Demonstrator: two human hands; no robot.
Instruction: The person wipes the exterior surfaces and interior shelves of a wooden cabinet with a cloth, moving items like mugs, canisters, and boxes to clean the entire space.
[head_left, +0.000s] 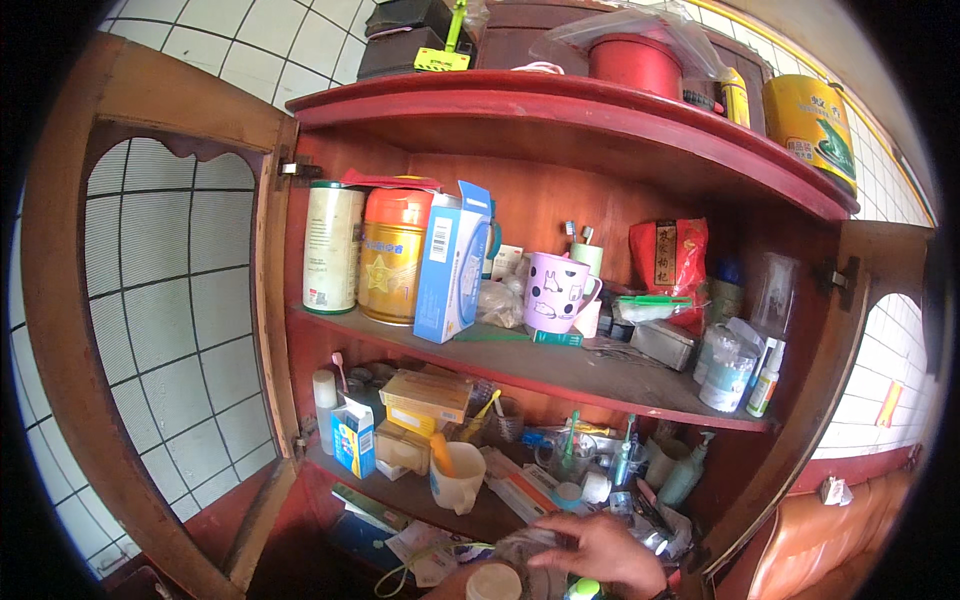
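At the bottom of the head view, my right hand (604, 556) reaches in from the lower right. Its fingers and thumb close around a blurred, see-through plastic item (517, 541). Just below stands a container with a round whitish lid (493, 582). A sliver of skin, seemingly my left hand (448, 588), shows beside that lid at the picture's edge; its fingers are hidden. A bright green cap (583, 588) lies under my right hand. Above, on the lower shelf, are a white mug (456, 480) with an orange object in it, and a white-and-orange box (517, 484).
A red wooden cabinet (570, 382) has both doors open, the left door (64, 300) swung wide. Its middle shelf bears tins, a blue box (450, 262), a pink mug (556, 292) and a red packet (667, 259). Toothbrushes and a pump bottle (684, 472) crowd the lower shelf's right side.
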